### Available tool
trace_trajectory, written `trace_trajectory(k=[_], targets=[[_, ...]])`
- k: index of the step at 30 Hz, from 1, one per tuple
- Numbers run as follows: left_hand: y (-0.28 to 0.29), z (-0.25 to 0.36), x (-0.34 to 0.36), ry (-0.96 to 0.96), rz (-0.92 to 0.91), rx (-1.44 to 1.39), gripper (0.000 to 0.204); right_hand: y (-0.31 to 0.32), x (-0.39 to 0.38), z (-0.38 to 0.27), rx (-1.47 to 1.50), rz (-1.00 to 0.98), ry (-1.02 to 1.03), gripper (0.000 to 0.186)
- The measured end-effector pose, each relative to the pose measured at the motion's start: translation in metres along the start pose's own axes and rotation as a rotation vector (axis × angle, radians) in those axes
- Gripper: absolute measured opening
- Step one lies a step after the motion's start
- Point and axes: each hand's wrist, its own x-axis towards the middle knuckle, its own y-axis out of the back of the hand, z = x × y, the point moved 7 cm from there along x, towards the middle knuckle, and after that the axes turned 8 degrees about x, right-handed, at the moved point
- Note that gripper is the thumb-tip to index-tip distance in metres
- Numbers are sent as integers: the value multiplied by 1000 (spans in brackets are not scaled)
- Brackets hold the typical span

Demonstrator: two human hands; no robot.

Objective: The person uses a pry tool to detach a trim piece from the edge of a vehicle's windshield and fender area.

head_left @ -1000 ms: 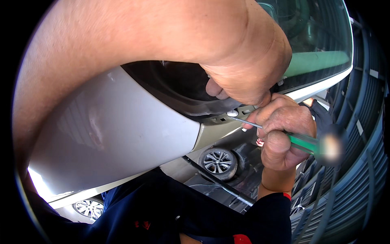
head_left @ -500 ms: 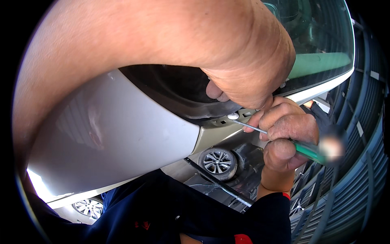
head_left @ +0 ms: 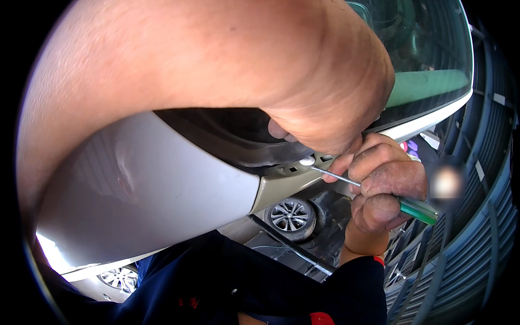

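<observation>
My right hand [head_left: 387, 176] is closed around a screwdriver with a green handle [head_left: 418, 210] and a thin metal shaft [head_left: 338, 177]. The shaft slants up to the left, its tip right by a round white clip [head_left: 307, 161] on the beige metal edge [head_left: 284, 184] of a car body. I cannot tell whether tip and clip touch. From the left, my left arm arches over the work, and my left hand [head_left: 330, 122] bends down beside the right one at the dark seal [head_left: 238, 143]. Most of its fingers are hidden; only a few fingertips show.
A silver-grey body panel [head_left: 146, 189] fills the left. Car glass [head_left: 428, 59] with a white edge stands at upper right. Below are a loose wheel [head_left: 292, 218], a dark bar [head_left: 292, 245] and another wheel [head_left: 118, 279]. A blurred person [head_left: 447, 181] is beyond my right hand.
My left arm sits a little lower in view. The screwdriver remains in my right hand, its shaft slanting slightly more steeply. The clip and panel appear shifted slightly left.
</observation>
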Motion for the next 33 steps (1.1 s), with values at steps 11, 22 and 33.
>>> trace_trajectory(k=[11,22,33], targets=[[-10,15,23,-29,-20,16,22,1,-2,-3,-50,-18,-17,27],[-24,19,40,-11,-31,42,21,1,-7,-6,-92,79,-99,53],[-38,17,56,3,-53,48,20,38,-23,-3,21,13,-19,43]])
